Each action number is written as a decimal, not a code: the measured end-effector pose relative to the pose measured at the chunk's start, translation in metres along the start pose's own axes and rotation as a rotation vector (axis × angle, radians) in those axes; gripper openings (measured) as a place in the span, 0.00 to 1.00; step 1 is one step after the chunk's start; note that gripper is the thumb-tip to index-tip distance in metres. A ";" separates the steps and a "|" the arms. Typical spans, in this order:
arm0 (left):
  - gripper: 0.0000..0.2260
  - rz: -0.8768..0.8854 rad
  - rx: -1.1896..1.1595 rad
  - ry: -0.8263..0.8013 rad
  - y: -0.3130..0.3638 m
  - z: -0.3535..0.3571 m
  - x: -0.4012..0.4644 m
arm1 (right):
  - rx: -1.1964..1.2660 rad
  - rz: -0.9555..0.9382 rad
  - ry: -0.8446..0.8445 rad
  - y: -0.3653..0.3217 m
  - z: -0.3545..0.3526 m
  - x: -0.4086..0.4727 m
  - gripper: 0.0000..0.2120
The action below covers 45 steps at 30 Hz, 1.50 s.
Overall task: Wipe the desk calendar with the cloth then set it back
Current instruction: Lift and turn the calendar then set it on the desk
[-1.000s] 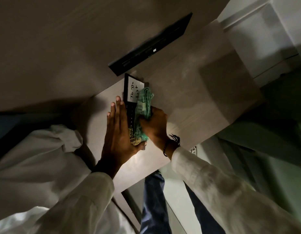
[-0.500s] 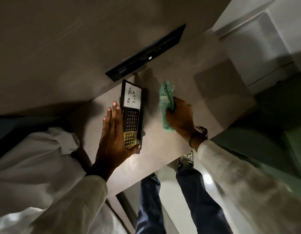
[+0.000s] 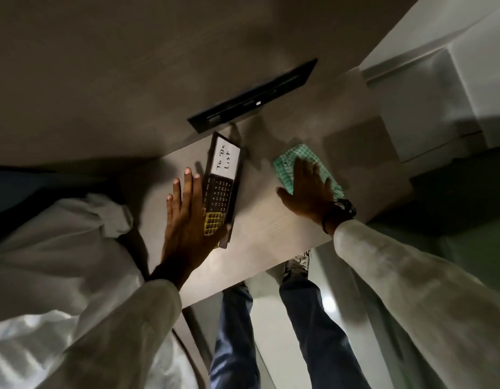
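The desk calendar (image 3: 225,175) is a dark, narrow stand with a white "To Do List" card on top, a date grid below and a yellow grid at its near end. It stands on the pale wooden desk (image 3: 265,234). My left hand (image 3: 187,220) holds it from the left, fingers stretched along its side and thumb at its near end. To the right, the green checked cloth (image 3: 283,169) lies spread on the desk. My right hand (image 3: 307,189) lies flat on the cloth with the fingers apart and covers most of it.
A black slotted panel (image 3: 251,96) is set in the surface just behind the calendar. A white cabinet (image 3: 439,94) stands at the right. The desk's near edge runs below my hands, with my legs in jeans (image 3: 234,332) and a shoe (image 3: 296,265) beneath it.
My right hand took the bunched cloth off the calendar's face, carried it right and laid it flat on the desk. My left hand has stayed on the calendar.
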<state>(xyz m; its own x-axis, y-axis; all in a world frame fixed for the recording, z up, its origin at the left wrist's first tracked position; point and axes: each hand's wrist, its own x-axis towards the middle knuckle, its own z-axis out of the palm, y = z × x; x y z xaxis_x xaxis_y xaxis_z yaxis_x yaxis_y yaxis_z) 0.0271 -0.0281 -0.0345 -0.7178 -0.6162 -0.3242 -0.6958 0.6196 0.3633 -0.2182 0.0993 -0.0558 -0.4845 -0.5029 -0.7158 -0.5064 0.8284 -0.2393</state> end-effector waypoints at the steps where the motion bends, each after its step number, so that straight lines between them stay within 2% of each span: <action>1: 0.50 -0.084 -0.087 0.004 0.005 -0.001 -0.005 | 0.050 -0.027 0.019 -0.010 -0.009 0.001 0.41; 5: 0.42 -0.551 -0.509 0.139 0.034 0.000 -0.033 | 0.355 -0.129 0.010 -0.065 -0.046 0.010 0.34; 8: 0.38 -1.089 -0.934 0.275 0.061 0.002 -0.026 | 0.581 -0.102 -0.092 -0.099 -0.060 0.026 0.33; 10: 0.36 -1.420 -1.248 0.355 0.075 0.001 -0.016 | 0.549 -0.093 -0.131 -0.113 -0.062 0.036 0.31; 11: 0.36 -1.523 -1.371 0.330 0.080 0.000 -0.013 | 0.489 -0.083 -0.139 -0.117 -0.063 0.039 0.30; 13: 0.37 -1.603 -1.538 0.275 0.086 -0.004 -0.006 | 0.442 -0.073 -0.134 -0.124 -0.065 0.041 0.30; 16: 0.37 -1.634 -1.648 0.308 0.053 -0.020 -0.007 | 0.396 -0.161 -0.171 -0.162 -0.058 0.029 0.32; 17: 0.37 -1.594 -1.635 0.308 0.052 -0.024 -0.004 | 0.408 -0.167 -0.165 -0.157 -0.059 0.026 0.32; 20: 0.37 -1.500 -1.596 0.347 0.040 -0.030 0.003 | 0.428 -0.100 -0.090 -0.131 -0.063 0.025 0.29; 23: 0.37 -1.350 -1.629 0.285 0.022 -0.042 0.016 | 0.492 -0.010 -0.045 -0.101 -0.059 0.025 0.28; 25: 0.37 -1.286 -1.610 0.239 0.016 -0.050 0.021 | 0.624 0.043 -0.035 -0.088 -0.056 0.023 0.30; 29: 0.32 -1.237 -1.568 0.149 0.007 -0.055 0.023 | 0.772 0.137 0.038 -0.085 -0.047 0.024 0.24; 33: 0.30 -1.188 -1.604 0.171 -0.006 -0.053 0.037 | 0.828 0.175 0.055 -0.093 -0.043 0.027 0.22; 36: 0.30 -1.107 -1.549 0.211 -0.013 -0.062 0.048 | 0.872 0.190 0.038 -0.097 -0.044 0.038 0.32; 40: 0.34 -1.015 -1.551 0.222 -0.020 -0.069 0.059 | 0.859 0.174 0.025 -0.105 -0.043 0.041 0.22; 42: 0.35 -1.024 -1.562 0.213 -0.023 -0.067 0.061 | 0.841 0.180 0.037 -0.108 -0.044 0.039 0.24; 45: 0.36 -1.085 -1.581 0.195 -0.028 -0.064 0.061 | 0.835 0.197 0.032 -0.114 -0.046 0.036 0.34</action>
<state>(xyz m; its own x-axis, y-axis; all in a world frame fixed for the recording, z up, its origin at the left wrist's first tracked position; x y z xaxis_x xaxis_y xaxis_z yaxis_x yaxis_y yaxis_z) 0.0039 -0.1143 -0.0085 0.0313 -0.4835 -0.8748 -0.0454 -0.8750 0.4820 -0.2110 -0.0245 -0.0238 -0.5344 -0.3271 -0.7794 0.2745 0.8049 -0.5261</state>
